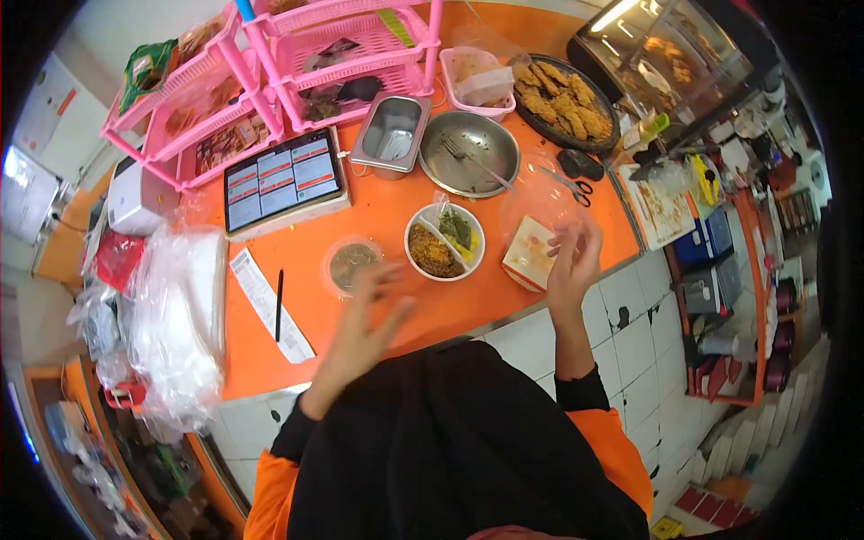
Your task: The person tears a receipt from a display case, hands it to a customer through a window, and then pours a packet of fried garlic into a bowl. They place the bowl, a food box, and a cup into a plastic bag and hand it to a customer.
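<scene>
- The divided bowl (447,278) sits upright on the orange table (423,319), ahead of the person and between their two hands, nearer the left; from where I stand, no fingers are on it.
- It has brown, crumbly food on one side and greens with something yellow on the other, so I'd say it wants a level, two-sided hold below the rim, with fingertips kept off the food.
- A small clear packet pokes up at its far edge; I'd mind that it isn't pinched against the rim.
- The left hand (362,326) is spread wide, blurred, and seems to hold nothing. Its fingertips are by the near edge of the round clear tub (327,270), though I can't tell if they touch.
- That tub looks to have liquid in it; a slow, steady hand would suit it best, as a brush from those fingers could tip it.
- The right hand (574,261) has its fingers drawn fairly narrow beside the pale-topped stack (529,249); whether it pinches something clear, I can't say.
- Farther out, a fork (481,166) leans in the steel bowl (436,166), and scissors (583,191) lie beyond the right hand, worth keeping the wrist clear of.
</scene>
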Demonstrator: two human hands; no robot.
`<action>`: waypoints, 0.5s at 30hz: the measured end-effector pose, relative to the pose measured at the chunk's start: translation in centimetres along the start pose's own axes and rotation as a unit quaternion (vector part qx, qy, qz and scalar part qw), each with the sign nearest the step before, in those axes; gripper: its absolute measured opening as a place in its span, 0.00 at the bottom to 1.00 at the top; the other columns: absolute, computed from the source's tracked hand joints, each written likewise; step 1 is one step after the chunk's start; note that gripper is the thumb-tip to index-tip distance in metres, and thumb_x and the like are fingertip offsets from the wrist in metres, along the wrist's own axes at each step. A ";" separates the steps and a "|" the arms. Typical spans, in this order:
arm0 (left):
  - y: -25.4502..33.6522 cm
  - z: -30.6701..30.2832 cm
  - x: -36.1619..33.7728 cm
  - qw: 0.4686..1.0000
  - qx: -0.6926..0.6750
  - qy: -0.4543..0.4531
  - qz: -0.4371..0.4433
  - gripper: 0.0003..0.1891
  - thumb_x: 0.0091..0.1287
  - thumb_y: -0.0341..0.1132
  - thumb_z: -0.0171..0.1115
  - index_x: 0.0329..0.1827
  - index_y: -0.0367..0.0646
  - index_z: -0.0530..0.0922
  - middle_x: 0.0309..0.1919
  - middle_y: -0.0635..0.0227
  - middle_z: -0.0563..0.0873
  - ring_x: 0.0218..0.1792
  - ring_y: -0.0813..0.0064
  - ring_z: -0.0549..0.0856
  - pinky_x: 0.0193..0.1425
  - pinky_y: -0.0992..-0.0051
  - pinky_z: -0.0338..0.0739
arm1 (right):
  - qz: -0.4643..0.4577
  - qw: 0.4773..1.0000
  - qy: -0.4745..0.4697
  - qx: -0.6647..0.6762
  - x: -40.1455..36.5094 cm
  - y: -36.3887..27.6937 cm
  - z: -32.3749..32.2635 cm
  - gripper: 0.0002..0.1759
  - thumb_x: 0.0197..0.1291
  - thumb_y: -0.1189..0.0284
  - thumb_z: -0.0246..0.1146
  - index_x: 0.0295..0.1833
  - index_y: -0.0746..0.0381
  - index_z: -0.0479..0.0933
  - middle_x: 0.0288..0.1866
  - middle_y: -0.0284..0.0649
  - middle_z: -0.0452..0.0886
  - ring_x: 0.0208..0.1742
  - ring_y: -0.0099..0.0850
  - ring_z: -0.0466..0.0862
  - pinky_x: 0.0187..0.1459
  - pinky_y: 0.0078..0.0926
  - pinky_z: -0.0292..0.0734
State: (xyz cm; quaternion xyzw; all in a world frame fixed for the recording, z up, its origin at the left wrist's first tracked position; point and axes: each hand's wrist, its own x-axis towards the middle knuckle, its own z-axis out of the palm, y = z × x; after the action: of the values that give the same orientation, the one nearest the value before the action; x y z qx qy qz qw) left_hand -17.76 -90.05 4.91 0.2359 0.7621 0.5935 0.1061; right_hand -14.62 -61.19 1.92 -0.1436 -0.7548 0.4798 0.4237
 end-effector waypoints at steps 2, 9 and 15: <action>-2.7 4.5 0.3 0.998 -0.017 -0.023 -0.059 0.30 0.65 0.36 0.63 0.67 0.37 0.61 0.60 0.55 0.68 0.63 0.65 0.69 0.64 0.65 0.66 | 0.148 0.980 -0.068 0.113 2.3 0.2 1.5 0.10 0.67 0.73 0.55 0.49 0.66 0.75 0.39 0.37 0.79 0.36 0.23 0.79 0.36 0.22 0.74; -6.7 9.6 0.7 0.977 -0.125 0.134 -0.105 0.42 0.68 0.41 0.61 0.73 0.32 0.44 0.68 0.48 0.56 0.72 0.60 0.57 0.72 0.64 0.56 | 0.174 0.960 -0.213 0.044 0.3 9.3 10.1 0.12 0.66 0.71 0.56 0.50 0.64 0.77 0.45 0.42 0.79 0.48 0.29 0.78 0.51 0.26 0.72; -8.1 10.4 1.7 0.960 -0.194 0.182 -0.088 0.36 0.70 0.37 0.58 0.73 0.34 0.48 0.67 0.50 0.63 0.67 0.62 0.65 0.70 0.64 0.60 | 0.144 0.948 -0.273 0.077 -2.2 9.0 9.1 0.14 0.66 0.73 0.55 0.55 0.64 0.76 0.49 0.44 0.77 0.49 0.33 0.78 0.52 0.27 0.72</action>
State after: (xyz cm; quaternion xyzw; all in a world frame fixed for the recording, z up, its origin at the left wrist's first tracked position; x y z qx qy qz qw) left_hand -16.53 -81.83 -5.49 0.0307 0.6569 0.7509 0.0607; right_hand -22.06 -63.60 -8.42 -0.0817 -0.7737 0.6130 0.1377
